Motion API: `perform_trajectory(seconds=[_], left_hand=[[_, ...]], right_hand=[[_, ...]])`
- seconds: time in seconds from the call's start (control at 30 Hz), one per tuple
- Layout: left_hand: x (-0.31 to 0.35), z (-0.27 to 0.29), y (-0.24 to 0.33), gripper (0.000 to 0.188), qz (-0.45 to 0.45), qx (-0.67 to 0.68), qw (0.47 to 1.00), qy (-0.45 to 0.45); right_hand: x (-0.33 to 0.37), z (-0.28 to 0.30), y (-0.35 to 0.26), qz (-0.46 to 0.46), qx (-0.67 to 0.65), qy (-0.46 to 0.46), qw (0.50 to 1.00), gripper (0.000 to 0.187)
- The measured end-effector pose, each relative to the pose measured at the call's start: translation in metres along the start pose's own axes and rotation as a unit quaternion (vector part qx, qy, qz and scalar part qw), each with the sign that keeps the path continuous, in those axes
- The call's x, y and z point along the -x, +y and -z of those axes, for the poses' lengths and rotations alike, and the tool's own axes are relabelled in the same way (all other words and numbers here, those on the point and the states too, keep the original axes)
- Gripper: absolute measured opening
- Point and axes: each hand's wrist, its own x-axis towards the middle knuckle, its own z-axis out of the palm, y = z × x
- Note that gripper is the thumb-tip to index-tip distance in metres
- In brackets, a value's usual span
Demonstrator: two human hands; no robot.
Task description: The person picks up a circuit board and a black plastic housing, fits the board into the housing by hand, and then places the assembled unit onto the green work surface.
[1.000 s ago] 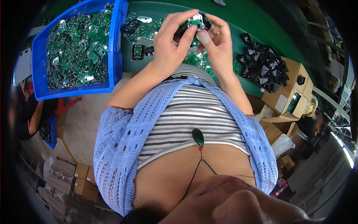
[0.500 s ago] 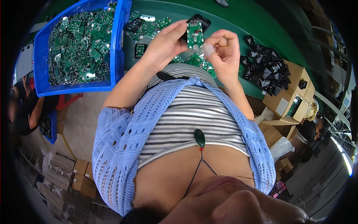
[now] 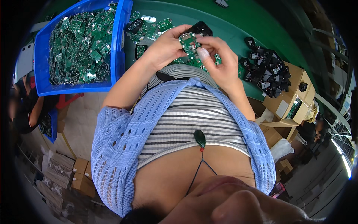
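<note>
Over the near part of the bench, my left hand (image 3: pixel 167 46) is closed around a black plastic casing (image 3: pixel 201 28), whose far end sticks out past the fingers. In front of the casing is a green circuit board (image 3: pixel 189 44), tilted, with silvery parts along its edge. My right hand (image 3: pixel 222 61) pinches the board's right side; its thumb wears a whitish translucent cover. The fingers partly hide both pieces, so I cannot tell whether the board still touches the casing. More green boards (image 3: pixel 158 28) lie loose beyond my left hand, beside a small black case with a board in it (image 3: pixel 140 51).
A blue bin (image 3: pixel 120 48) heaped with circuit boards stands at left. To the right, black plastic parts (image 3: pixel 269 71) are piled on the green bench (image 3: pixel 227 26), beside an open cardboard box (image 3: pixel 289 89). Other people (image 3: pixel 35 108) are at the far left and right.
The board, upright against the casing before, has turned and tilted leftward. My right hand has moved in from beside the board to grip it. The casing has shifted slightly right.
</note>
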Motion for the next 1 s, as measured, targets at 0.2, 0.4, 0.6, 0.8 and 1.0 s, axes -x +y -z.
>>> perform_trajectory(seconds=[0.2, 0.4, 0.6, 0.8, 1.0], left_hand=[[-0.005, -0.001, -0.012, 0.026, -0.167, -0.16, 0.973, 0.021], [-0.001, -0.004, -0.016, 0.026, -0.203, -0.144, 0.968, 0.028], [0.009, -0.011, -0.009, 0.035, -0.168, -0.16, 0.972, 0.02], [0.004, -0.01, -0.008, 0.033, -0.205, -0.176, 0.962, 0.021], [-0.009, -0.005, -0.012, 0.029, -0.247, -0.187, 0.951, 0.018]], right_hand=[[-0.007, -0.002, 0.009, 0.154, 0.157, 0.016, 0.975, 0.019], [-0.014, -0.002, 0.019, 0.202, 0.192, 0.085, 0.957, 0.015], [-0.018, 0.0, 0.018, 0.155, 0.249, 0.135, 0.946, 0.007], [-0.023, -0.003, 0.024, 0.147, 0.221, 0.124, 0.956, 0.006], [-0.031, -0.007, 0.034, 0.134, 0.227, 0.128, 0.956, 0.008]])
